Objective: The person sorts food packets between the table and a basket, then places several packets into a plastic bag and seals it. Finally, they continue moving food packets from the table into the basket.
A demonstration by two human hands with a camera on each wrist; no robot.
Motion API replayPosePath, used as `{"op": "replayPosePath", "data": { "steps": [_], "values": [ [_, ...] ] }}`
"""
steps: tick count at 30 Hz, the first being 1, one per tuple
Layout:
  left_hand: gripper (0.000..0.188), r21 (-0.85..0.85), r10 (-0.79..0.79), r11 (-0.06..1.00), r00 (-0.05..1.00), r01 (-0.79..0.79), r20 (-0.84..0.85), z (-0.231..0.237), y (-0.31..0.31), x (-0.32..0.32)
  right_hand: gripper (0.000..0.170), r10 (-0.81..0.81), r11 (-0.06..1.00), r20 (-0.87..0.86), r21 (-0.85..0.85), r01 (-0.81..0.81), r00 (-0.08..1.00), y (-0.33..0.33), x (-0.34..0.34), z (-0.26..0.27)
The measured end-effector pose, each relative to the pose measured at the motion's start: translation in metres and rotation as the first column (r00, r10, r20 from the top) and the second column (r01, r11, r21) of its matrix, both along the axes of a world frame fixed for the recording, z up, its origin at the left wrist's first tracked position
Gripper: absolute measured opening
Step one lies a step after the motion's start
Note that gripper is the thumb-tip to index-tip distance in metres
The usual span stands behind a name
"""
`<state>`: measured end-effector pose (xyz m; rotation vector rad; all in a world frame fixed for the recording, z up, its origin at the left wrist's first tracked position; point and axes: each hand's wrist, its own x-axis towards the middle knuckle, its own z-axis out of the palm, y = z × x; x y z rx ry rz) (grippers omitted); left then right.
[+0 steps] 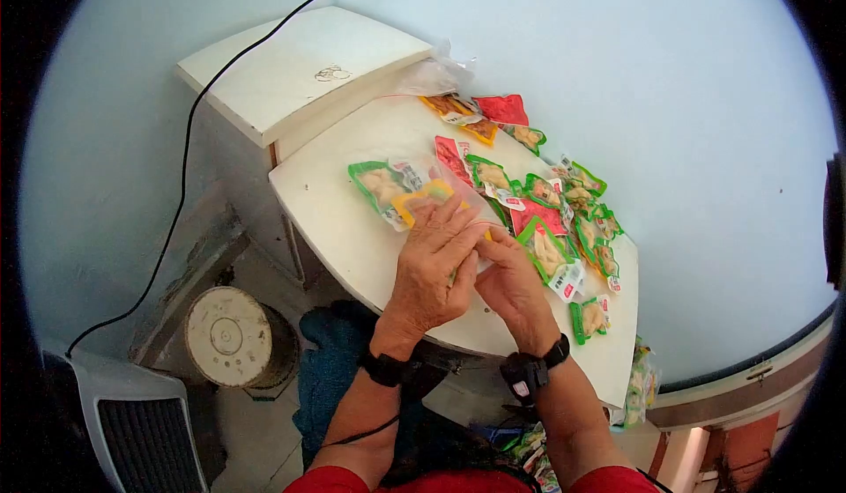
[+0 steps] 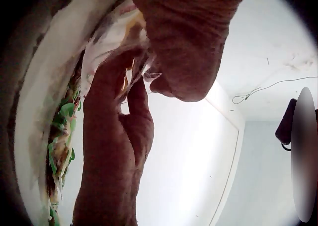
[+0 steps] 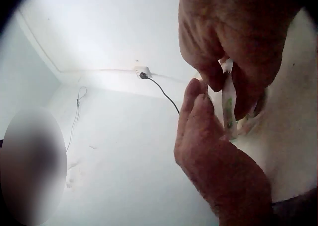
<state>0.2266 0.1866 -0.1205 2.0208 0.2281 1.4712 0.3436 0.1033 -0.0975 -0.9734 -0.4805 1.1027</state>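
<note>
A clear plastic bag [image 1: 452,186] lies on the white table, with a green-edged packet [image 1: 381,185] and a yellow-edged packet [image 1: 414,200] in or under it. My left hand [image 1: 432,268] lies over the bag's near end, its fingers stretched across the plastic. Beside it my right hand [image 1: 515,290] pinches the edge of the bag between thumb and fingers. In the left wrist view the right hand [image 2: 117,131] holds the crumpled clear film [image 2: 107,42]. The right wrist view shows both hands close together at the bag's edge [image 3: 228,104].
Many red, green and yellow food packets [image 1: 551,246] lie along the table's right side, one green packet [image 1: 590,318] apart near the front. A raised white shelf [image 1: 308,61] stands at the back left, a round stool [image 1: 229,336] below left. A black cable [image 1: 187,140] hangs at left.
</note>
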Motion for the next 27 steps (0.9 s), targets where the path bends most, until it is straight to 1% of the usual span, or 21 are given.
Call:
{"op": "replayPosePath", "data": {
  "steps": [1,4,7,8,10,13,17,19,21,23,27],
  "values": [
    [0.034,0.004,0.004,1.000,1.000,-0.004,-0.008,0.001,0.000,-0.001,0.030,0.023,1.000,0.006,-0.011,-0.023,1.000,0.005,0.005,-0.006],
    [0.032,0.024,0.024,0.999,1.000,-0.024,-0.014,0.003,0.000,-0.004,0.023,0.128,0.990,0.080,0.052,-0.133,0.988,0.022,0.006,-0.012],
    [0.031,0.049,0.045,0.998,0.999,-0.044,-0.005,0.004,0.001,-0.004,0.031,-0.039,0.997,-0.001,-0.064,0.039,0.999,0.031,-0.019,0.000],
    [0.032,0.050,0.043,0.998,0.999,-0.043,-0.011,0.004,0.000,-0.004,0.033,-0.006,1.000,0.125,-0.018,0.008,0.992,0.035,-0.015,-0.010],
    [0.032,0.045,0.033,0.998,0.999,-0.032,-0.007,0.003,0.000,-0.004,0.034,0.021,0.999,0.279,0.019,-0.027,0.960,0.035,-0.014,-0.020],
    [0.031,0.036,0.017,0.999,1.000,-0.018,0.013,0.002,0.000,-0.005,0.036,0.011,1.000,0.441,0.019,-0.022,0.898,0.032,-0.014,-0.023],
    [0.032,0.039,0.026,0.999,1.000,-0.026,0.011,0.002,0.000,-0.005,0.039,-0.026,1.000,0.664,0.026,0.011,0.747,0.032,-0.015,-0.029],
    [0.032,0.030,0.018,0.999,1.000,-0.018,0.015,0.003,0.000,-0.005,0.040,-0.051,0.999,0.751,0.041,0.031,0.659,0.033,-0.016,-0.031],
    [0.032,0.011,0.005,1.000,1.000,-0.005,0.029,0.003,0.000,-0.006,0.042,-0.089,0.996,0.832,0.071,0.053,0.548,0.035,-0.018,-0.036],
    [0.030,-0.012,0.002,1.000,0.999,-0.001,0.043,0.005,0.000,-0.007,0.043,-0.127,0.992,0.886,0.103,0.077,0.446,0.039,-0.019,-0.040],
    [0.026,-0.039,-0.010,0.999,0.996,0.013,0.083,0.002,0.001,-0.008,0.047,-0.159,0.986,0.921,0.129,0.107,0.356,0.038,-0.020,-0.040]
  ]
}}
